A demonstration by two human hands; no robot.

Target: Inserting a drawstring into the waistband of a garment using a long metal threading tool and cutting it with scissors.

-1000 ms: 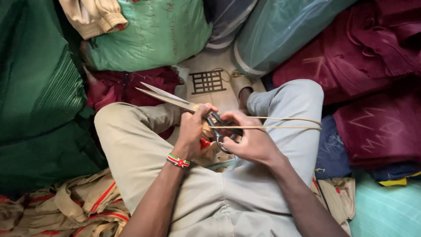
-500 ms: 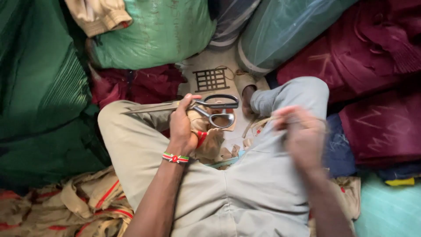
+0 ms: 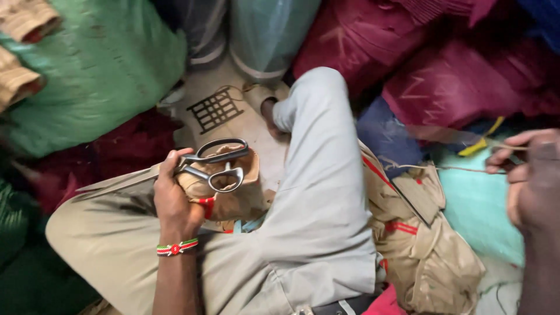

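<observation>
My left hand [image 3: 175,201] rests on my left knee and grips a bunched piece of tan fabric [image 3: 233,195] with red trim, together with large metal scissors [image 3: 213,163]. Their handles point right and the blades point left. My right hand [image 3: 528,175] is stretched far out to the right, pinching a thin length of thread [image 3: 443,169] that runs back towards my lap. I sit cross-legged in beige trousers [image 3: 315,204].
Bagged bundles of cloth surround me: a green one [image 3: 99,76] at upper left, maroon ones [image 3: 443,64] at upper right, a teal one [image 3: 478,204] at right. Folded tan garments [image 3: 426,251] with red stripes lie by my right thigh. A small drain grate [image 3: 214,109] is in the floor ahead.
My right hand left the work at my lap and swung far to the right, drawing the thread out. The left hand stayed on the knee with the fabric and scissors.
</observation>
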